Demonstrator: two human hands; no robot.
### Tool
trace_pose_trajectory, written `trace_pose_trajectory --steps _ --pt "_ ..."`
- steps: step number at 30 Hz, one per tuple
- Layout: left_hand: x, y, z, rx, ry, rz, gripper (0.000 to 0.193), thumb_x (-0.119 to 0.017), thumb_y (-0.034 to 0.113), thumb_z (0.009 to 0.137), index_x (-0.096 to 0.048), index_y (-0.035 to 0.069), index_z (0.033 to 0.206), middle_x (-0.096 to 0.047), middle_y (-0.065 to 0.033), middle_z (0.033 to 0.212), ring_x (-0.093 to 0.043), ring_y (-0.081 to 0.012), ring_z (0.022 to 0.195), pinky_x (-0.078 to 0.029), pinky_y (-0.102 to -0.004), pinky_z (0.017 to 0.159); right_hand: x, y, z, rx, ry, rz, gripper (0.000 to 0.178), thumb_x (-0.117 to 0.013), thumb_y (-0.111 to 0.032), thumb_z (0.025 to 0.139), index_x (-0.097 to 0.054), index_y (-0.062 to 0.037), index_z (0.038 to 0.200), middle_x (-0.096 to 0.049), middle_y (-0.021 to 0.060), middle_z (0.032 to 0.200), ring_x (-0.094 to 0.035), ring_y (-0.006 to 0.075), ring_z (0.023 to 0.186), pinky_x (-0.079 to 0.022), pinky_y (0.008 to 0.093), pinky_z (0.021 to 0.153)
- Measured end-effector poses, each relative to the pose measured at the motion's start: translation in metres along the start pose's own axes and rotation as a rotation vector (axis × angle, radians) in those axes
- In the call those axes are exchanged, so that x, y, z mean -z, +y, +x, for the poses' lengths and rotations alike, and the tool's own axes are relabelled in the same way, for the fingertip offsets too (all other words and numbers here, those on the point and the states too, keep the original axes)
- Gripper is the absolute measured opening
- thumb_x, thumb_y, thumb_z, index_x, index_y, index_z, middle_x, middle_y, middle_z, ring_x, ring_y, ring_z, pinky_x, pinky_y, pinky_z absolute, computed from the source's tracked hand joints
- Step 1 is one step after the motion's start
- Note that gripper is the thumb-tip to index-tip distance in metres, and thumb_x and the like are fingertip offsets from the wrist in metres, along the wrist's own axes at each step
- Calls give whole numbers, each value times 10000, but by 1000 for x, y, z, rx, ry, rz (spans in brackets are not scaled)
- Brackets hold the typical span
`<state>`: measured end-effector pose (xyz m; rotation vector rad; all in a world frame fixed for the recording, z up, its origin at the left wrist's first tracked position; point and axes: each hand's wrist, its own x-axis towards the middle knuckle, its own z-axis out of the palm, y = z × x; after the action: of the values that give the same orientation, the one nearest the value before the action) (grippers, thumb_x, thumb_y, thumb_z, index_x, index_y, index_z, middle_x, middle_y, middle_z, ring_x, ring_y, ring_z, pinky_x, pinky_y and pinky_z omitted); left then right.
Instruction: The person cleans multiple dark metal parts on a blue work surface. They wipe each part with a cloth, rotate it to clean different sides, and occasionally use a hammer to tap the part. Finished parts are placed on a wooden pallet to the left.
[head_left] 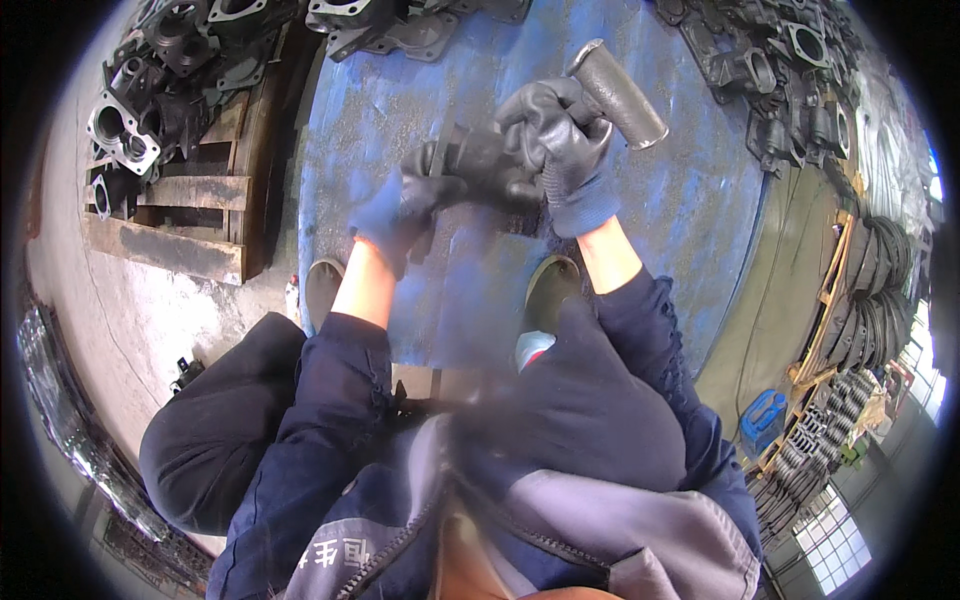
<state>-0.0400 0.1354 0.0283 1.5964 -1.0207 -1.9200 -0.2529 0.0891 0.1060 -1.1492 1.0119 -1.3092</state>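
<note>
My right hand [560, 140], in a black-coated glove with a blue cuff, is closed in a fist round the handle of a hammer. The hammer's thick cylindrical grey metal head [622, 98] sticks out beyond the fist at the upper right; the fist hides most of the handle. My left hand [405, 200], gloved alike and slightly blurred, grips the left end of a dark metal casting [480, 165]. This casting lies between both hands, over a worn blue surface [400, 110]. Its right end is partly behind my right hand and wrist.
Dark castings [125, 135] are heaped on a wooden pallet [170, 240] at the left. More castings stand at the far edge [390, 35] and far right [790, 90]. A blue jug [763, 420] and stacked dark rings [880, 300] are at the right. My shoes [550, 285] rest at the near side.
</note>
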Motion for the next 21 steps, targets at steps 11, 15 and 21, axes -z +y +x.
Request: trace_pose_trajectory --steps 11,15,21 --pt "4 -29 20 -79 28 -100 405 -722 205 846 -643 30 1202 -690 -111 947 -591 -183 627 -449 -341 515 -5 0 -1 -146 54 -74 505 -684 -446 903 -649 47 801 -661 100 670 -587 135 528 -499 260 503" --pt "3 -13 7 -126 -11 -81 398 -711 150 836 -649 49 1216 -692 -98 980 -607 -183 831 -490 -323 720 -12 4 -4 -56 44 82 496 -694 -452 894 -665 41 847 -636 62 663 -599 151 551 -505 265 533" --pt "-1 -1 -12 -152 -27 -120 399 -683 72 832 -634 58 1228 -680 -82 1062 -612 -163 968 -484 -284 840 25 13 -16 -123 159 -90 384 -755 -377 865 -660 -8 915 -715 115 819 -595 89 578 -469 226 491"
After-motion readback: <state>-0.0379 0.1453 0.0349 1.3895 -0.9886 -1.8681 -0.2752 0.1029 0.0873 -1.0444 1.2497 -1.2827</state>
